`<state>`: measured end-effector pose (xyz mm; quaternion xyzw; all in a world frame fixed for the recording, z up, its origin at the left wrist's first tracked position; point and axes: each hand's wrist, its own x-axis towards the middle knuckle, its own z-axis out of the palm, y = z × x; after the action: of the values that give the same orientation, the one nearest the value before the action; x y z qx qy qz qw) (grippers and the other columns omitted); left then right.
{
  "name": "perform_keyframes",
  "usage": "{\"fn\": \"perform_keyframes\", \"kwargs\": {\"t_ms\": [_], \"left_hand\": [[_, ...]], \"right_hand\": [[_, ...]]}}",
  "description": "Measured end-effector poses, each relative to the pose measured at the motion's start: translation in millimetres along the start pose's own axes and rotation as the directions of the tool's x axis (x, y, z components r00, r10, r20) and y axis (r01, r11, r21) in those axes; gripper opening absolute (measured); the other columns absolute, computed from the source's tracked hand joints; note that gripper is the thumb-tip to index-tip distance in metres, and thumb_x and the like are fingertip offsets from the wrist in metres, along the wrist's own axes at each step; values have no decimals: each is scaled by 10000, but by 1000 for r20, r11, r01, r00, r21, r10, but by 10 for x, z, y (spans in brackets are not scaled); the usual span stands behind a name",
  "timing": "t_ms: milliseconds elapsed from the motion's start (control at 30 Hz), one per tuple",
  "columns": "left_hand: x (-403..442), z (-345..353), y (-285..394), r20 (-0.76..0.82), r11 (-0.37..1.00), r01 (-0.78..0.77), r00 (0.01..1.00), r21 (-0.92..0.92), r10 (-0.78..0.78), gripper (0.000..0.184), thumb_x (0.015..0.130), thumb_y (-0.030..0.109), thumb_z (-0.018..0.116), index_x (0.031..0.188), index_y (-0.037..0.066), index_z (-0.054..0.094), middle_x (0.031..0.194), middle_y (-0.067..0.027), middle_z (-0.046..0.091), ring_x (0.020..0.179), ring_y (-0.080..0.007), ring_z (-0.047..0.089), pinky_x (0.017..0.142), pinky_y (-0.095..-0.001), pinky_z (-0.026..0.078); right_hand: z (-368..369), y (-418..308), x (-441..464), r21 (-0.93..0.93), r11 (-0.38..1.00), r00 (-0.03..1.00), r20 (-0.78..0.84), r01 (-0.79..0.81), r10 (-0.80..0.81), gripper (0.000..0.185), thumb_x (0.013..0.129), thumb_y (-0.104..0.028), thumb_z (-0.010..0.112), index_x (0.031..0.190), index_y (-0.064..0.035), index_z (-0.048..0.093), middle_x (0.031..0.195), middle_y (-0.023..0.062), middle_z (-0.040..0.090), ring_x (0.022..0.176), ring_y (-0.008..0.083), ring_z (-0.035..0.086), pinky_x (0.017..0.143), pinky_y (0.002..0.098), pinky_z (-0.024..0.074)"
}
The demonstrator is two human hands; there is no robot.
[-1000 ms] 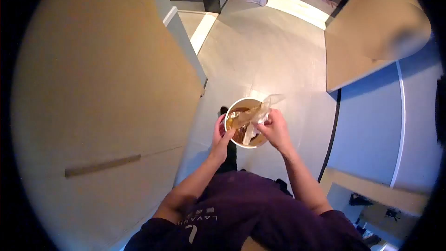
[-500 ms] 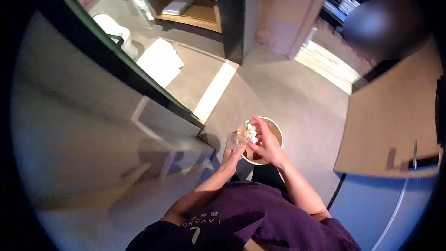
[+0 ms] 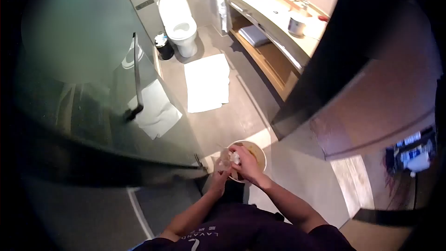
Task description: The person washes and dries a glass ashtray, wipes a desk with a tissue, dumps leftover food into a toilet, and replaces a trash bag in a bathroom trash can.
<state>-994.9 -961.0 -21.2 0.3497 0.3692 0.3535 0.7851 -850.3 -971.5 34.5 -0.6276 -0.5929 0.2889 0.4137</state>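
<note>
My left hand (image 3: 219, 177) is closed around a clear plastic item (image 3: 223, 161), perhaps a cup; its exact shape is unclear. Pressed up beside it, my right hand (image 3: 249, 163) curls its fingers over a crumpled white tissue (image 3: 235, 158). Both hands are above a round bin (image 3: 264, 152) with a white rim and a brownish inside. Forearms and hands hide part of its opening, and what supports the bin cannot be made out.
Through the doorway are a toilet (image 3: 187, 46), a full black bin (image 3: 164, 50), a white floor mat (image 3: 207, 83) and a washbasin counter (image 3: 297, 42). A glass door with a dark handle (image 3: 136, 79) stands at left. A dark door frame (image 3: 297, 107) borders the right.
My view has swung left toward the bathroom, bringing the toilet and basin fully into sight. My hands remain together over the bin, still with the clear plastic item and the white tissue.
</note>
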Motion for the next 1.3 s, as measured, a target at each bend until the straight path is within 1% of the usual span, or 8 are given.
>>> {"fn": "perform_keyframes", "kwargs": {"t_ms": [100, 467, 733, 767, 833, 1000, 1167, 1300], "left_hand": [[886, -7, 45, -69, 979, -51, 995, 200, 66, 576, 769, 196, 597, 1251, 75, 306, 1105, -61, 462, 983, -153, 478, 809, -275, 410], [3525, 217, 1356, -178, 990, -136, 974, 45, 142, 452, 816, 158, 537, 1221, 82, 350, 1121, -46, 442, 1033, -156, 438, 880, -288, 358], [5001, -149, 1961, -443, 976, -98, 879, 195, 177, 514, 826, 155, 551, 1255, 64, 282, 1170, -67, 411, 1061, -172, 421, 897, -301, 357], [5163, -125, 2080, -363, 954, -240, 885, 181, 292, 490, 843, 183, 525, 1252, 63, 283, 1162, -67, 410, 1068, -163, 412, 901, -299, 352], [5410, -100, 2195, -501, 978, -209, 844, 18, 189, 474, 856, 227, 499, 1248, 61, 289, 1172, -65, 395, 1091, -158, 392, 910, -301, 341], [5938, -277, 2441, -452, 846, -129, 798, 518, 398, 410, 874, 233, 421, 1227, 56, 311, 1179, -60, 387, 1056, -192, 402, 873, -317, 359], [6557, -199, 2774, -580, 965, -262, 790, -24, 200, 482, 847, 218, 521, 1239, 71, 283, 1197, -67, 367, 1114, -182, 377, 929, -319, 314], [7089, -286, 3089, -609, 979, -150, 767, 137, 202, 402, 827, 198, 533, 1169, 28, 409, 1173, -87, 388, 1060, -180, 407, 889, -294, 337]], "right_hand": [[-53, 393, 743, 24, 1000, 1000, -21, -19, 20, 399, 650, -21, 624, 1020, -61, 480, 960, 120, 519, 920, 282, 512, 799, 336, 414], [-506, 804, 3800, 111, 981, 987, -27, 161, -159, 287, 690, -9, 585, 963, -58, 510, 849, 89, 515, 779, 236, 521, 689, 296, 423], [-344, 1249, 5718, 269, 936, 929, 229, 228, -292, 246, 726, -53, 555, 967, -72, 512, 852, 105, 504, 787, 267, 531, 669, 324, 437], [-307, 1273, 5960, 295, 922, 915, 238, 251, -325, 246, 726, -53, 554, 968, -73, 513, 855, 106, 503, 794, 271, 531, 674, 327, 437], [-332, 1248, 6372, 305, 910, 879, 299, 280, -370, 269, 715, -32, 552, 979, -68, 516, 870, 111, 501, 815, 286, 524, 697, 332, 433], [-317, 1183, 7225, 398, 872, 829, 354, 286, -433, 301, 671, 31, 539, 952, -71, 508, 859, 124, 478, 799, 317, 517, 678, 353, 441], [-329, 1295, 7818, 347, 918, 854, 401, 193, -331, 308, 685, 28, 529, 975, -79, 522, 868, 130, 496, 828, 319, 525, 702, 354, 442], [-389, 1355, 8349, 365, 914, 855, 403, 177, -326, 320, 691, 24, 527, 993, -78, 526, 884, 129, 506, 824, 318, 532, 702, 360, 444]]}}
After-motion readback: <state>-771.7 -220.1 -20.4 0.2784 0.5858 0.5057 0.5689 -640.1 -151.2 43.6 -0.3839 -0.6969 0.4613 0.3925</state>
